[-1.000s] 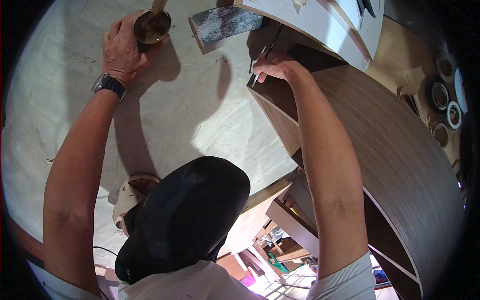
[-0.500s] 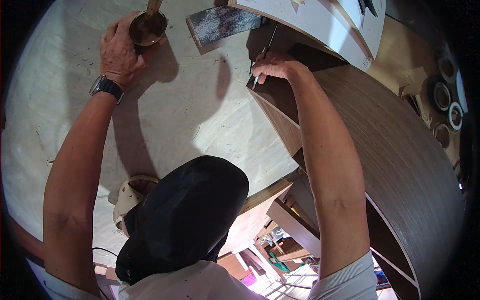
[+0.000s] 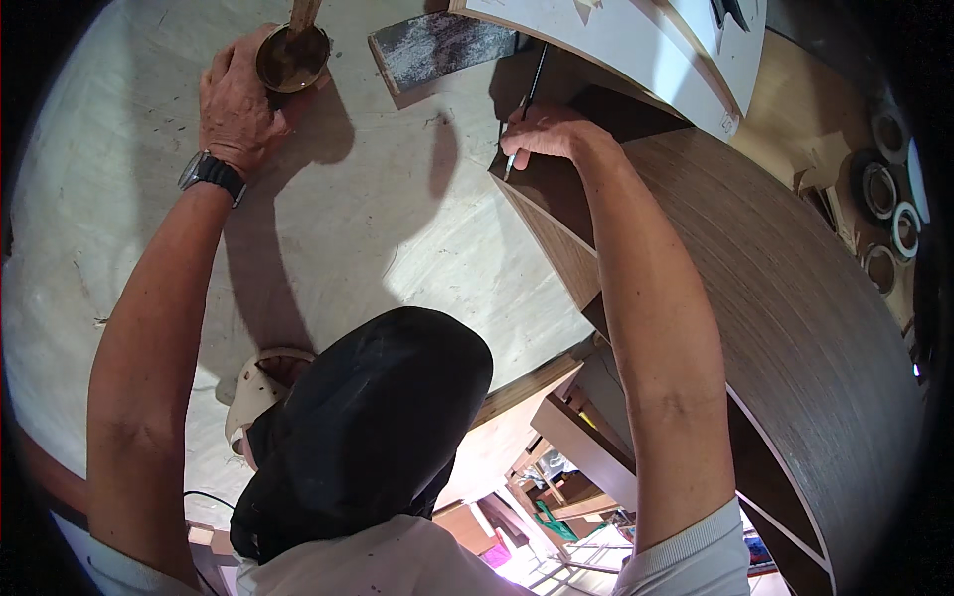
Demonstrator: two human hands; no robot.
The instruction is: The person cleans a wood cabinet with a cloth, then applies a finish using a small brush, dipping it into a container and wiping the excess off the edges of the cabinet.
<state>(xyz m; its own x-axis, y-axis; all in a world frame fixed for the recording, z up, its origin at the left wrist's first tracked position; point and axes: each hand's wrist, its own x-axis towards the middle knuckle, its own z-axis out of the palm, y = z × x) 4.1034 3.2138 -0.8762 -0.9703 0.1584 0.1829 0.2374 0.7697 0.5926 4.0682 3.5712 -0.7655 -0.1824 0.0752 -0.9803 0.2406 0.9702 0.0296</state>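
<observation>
My left hand (image 3: 241, 107) grips a round can (image 3: 293, 63) of dark liquid at the upper left, with a wooden stick (image 3: 303, 16) standing in it. My right hand (image 3: 542, 134) is closed on a thin brush (image 3: 537, 72), its dark handle pointing up, its tip down at the corner edge of a dark brown woodgrain cabinet (image 3: 715, 228). The cabinet's pale narrow edge (image 3: 549, 221) runs down from that corner.
A dark speckled board (image 3: 442, 50) lies on the pale floor (image 3: 378, 199). White panels (image 3: 616, 40) are at the top right, rings of edging tape (image 3: 879, 189) at the far right. My knee and a sandal (image 3: 260, 387) are below, with stacked boards (image 3: 581, 442) at lower right.
My left hand and the can have shifted slightly leftward since a second ago. My right hand stays nearly in place, with the brush tip very slightly lower.
</observation>
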